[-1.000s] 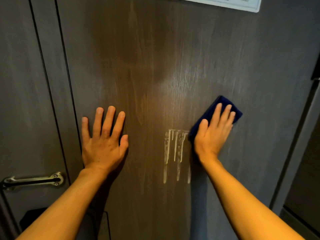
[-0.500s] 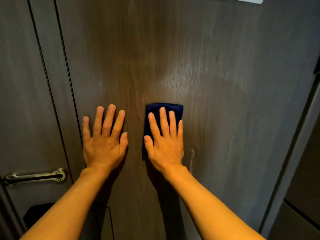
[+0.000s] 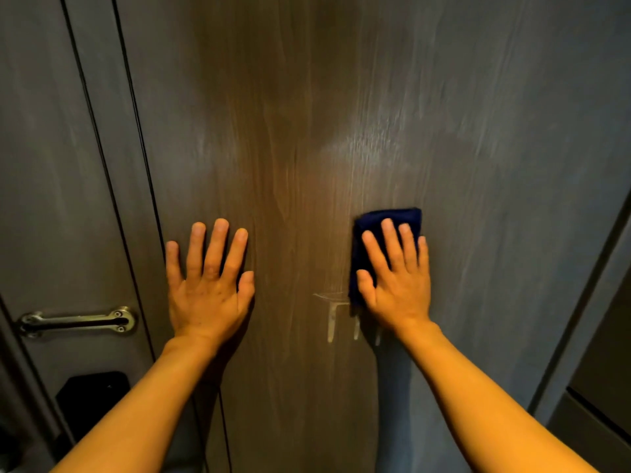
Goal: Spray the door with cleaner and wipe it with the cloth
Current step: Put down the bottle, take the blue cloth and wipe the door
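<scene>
While left hand (image 3: 209, 291) braces door (image 3: 307, 131), right hand (image 3: 396, 285) presses cloth (image 3: 386, 218).

The dark wood-grain door (image 3: 307, 114) carries pale cleaner drips (image 3: 333, 319), a folded blue cloth (image 3: 389, 218) and two flat hands.
</scene>
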